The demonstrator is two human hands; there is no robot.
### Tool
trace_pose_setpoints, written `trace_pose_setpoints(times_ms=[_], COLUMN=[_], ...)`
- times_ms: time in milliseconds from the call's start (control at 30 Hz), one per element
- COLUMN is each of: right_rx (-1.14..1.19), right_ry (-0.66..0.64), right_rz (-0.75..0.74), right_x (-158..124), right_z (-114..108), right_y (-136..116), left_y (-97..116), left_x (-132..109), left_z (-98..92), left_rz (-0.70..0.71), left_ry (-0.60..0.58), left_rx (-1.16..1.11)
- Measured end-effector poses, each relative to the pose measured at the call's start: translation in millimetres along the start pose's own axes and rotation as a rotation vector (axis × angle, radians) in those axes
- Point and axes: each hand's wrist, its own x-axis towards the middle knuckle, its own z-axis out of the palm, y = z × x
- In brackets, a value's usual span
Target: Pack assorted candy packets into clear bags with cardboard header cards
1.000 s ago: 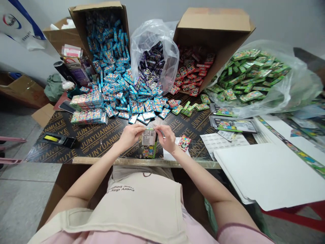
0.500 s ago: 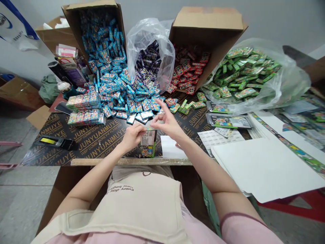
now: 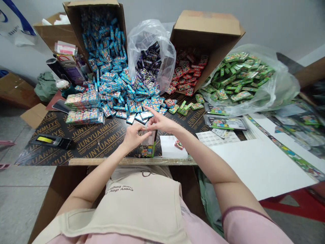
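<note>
My left hand (image 3: 132, 138) is closed in a pinch at the top of a small black printed pouch (image 3: 146, 149) lying near the table's front edge. My right hand (image 3: 160, 122) meets it there, thumb and fingers drawn together while the index finger points out. Whatever sits between the fingertips is too small to make out. Right of the pouch lies a white sheet of paper (image 3: 167, 147) with a small red packet (image 3: 179, 144) on it. Just beyond my hands, loose blue packets (image 3: 141, 117) spread over the table.
Behind stand a carton of blue packets (image 3: 93, 6), a clear bag (image 3: 165, 51) of purple ones, a carton of red ones (image 3: 208, 23) and a bag of green ones (image 3: 286, 84). Left are stacked wrapped packs (image 3: 83, 115) and a tape dispenser (image 3: 52, 140); white card sheets (image 3: 259, 166) lie right.
My right hand has moved left and its fingertips now come against those of my left hand. The red packet on the white paper has come out from behind my right wrist.
</note>
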Motion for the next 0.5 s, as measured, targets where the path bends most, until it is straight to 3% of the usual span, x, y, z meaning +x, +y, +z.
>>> trace_pose_setpoints(times_ms=[167,367,500], right_rx=[0.05,0.211,0.237], right_ry=[0.11,0.417,0.426], right_rz=[0.051,0.096,0.098], right_x=[0,0,0], right_z=[5,24,24], right_y=[8,22,23], left_y=[-4,4,6], left_x=[-1,-4,-6], left_z=[7.9,5.1,1.6], left_rz=[-0.06,-0.099,-0.112], left_ry=[0.017,-0.018,-0.011], left_rx=[0.059,0.043,0.024])
